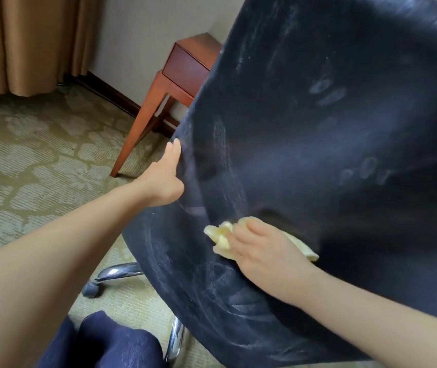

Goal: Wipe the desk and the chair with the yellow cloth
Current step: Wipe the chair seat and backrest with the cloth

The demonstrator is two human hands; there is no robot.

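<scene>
Though crumpled, cloth (220, 236) under right hand (262, 251)

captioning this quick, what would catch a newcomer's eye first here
The big dark chair fills the right side, streaked with pale dust and fingerprints. Low on it, the right hand presses the yellow cloth to the surface, while the left hand rests on the chair's left edge.

The yellow cloth (221, 239) lies on the dark fabric chair (344, 128) under the right hand (262, 251); the reddish wooden desk (182, 73) stands behind, left.
</scene>
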